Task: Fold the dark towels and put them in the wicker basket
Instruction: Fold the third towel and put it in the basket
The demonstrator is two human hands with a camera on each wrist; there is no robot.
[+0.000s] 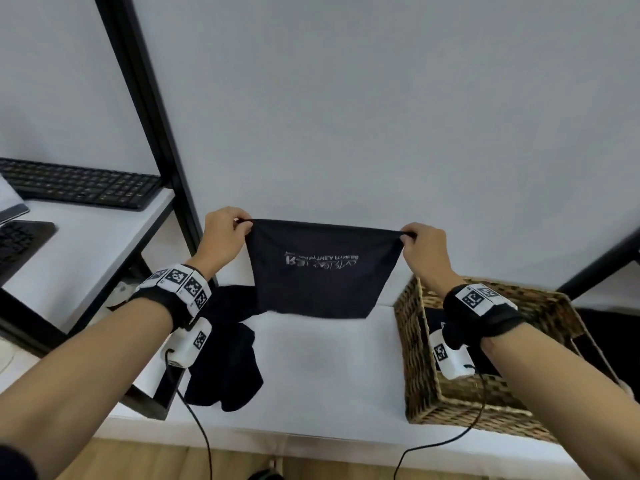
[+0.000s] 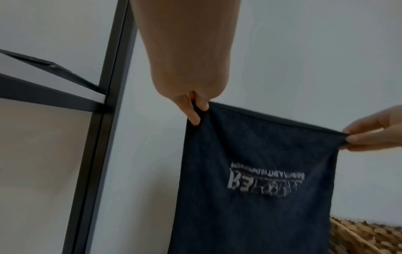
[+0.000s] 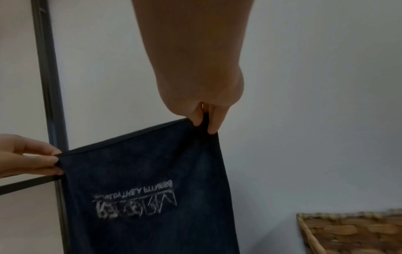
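Two forearms reach forward in the head view, and each wrist carries a black strap with white marker blocks and a small white camera from which a black cable hangs down. Below them lies a white desk (image 1: 311, 368). On its left part a heap of dark towels (image 1: 228, 362) lies crumpled, partly behind the left wrist. On its right part stands the wicker basket (image 1: 460, 403), rectangular and woven in brown; dark cloth shows inside it behind the right wrist, but how it is folded I cannot tell.

Farther on, the left hand (image 1: 223, 237) and the right hand (image 1: 424, 247) hold one dark towel (image 1: 318, 271) up in the air between them. The left fingers (image 2: 193, 115) are clamped on its upper left corner, thumb against forefinger. The right fingers (image 3: 214, 123) are clamped in the same way on its upper right corner. The top edge is stretched nearly straight, and the towel hangs flat above the desk, between the heap and the basket. A pale printed logo (image 1: 320, 263) on it appears upside down and blurred.

At the far left a black keyboard (image 1: 79, 183) rests on a white shelf of a black metal frame (image 1: 152, 119). Behind all is a plain pale wall.
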